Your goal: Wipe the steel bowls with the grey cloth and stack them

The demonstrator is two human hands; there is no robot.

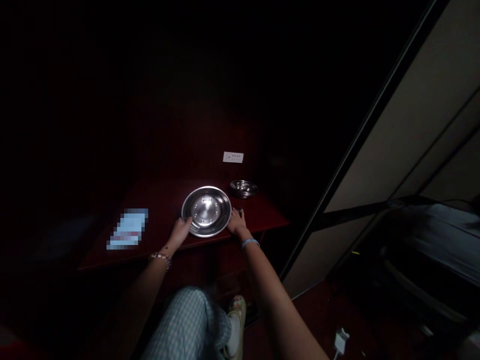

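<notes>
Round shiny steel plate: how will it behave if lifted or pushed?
Probably stiff and light: the round shiny steel plate looks thin-walled. Polished rim may slip; left hand and right hand touch opposite edges. Shallow, flat: likely slides, won't roll.

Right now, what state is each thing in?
steel plate, right way up, empty, held at both sides.
left hand, fingers closed on the plate's left rim.
right hand, fingers closed on its right rim.
small steel bowl, upright on the table, untouched, apart from the plate.
paper, lying flat on the table.
</notes>
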